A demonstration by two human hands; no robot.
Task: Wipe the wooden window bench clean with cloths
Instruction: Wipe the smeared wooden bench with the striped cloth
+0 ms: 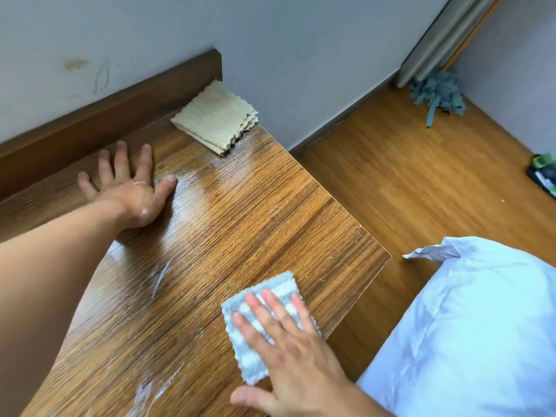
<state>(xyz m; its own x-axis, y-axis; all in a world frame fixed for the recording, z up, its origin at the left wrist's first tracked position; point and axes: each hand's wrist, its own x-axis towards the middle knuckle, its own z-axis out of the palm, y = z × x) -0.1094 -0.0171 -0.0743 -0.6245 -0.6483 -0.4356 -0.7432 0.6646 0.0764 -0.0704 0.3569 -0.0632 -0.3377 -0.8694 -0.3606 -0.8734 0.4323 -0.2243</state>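
Note:
The wooden window bench fills the left and middle of the view, glossy, with pale smears near its front. My right hand lies flat, fingers spread, pressing a folded grey-and-white striped cloth onto the bench close to its right edge. My left hand rests palm down on the bare wood further back, fingers apart, holding nothing. A folded beige cloth lies by itself in the bench's far corner against the wall.
A dark wooden skirting runs along the wall behind the bench. Right of the bench the wooden floor drops lower. A white pillow sits at lower right, a grey mop head in the far corner, a dark packet at the right edge.

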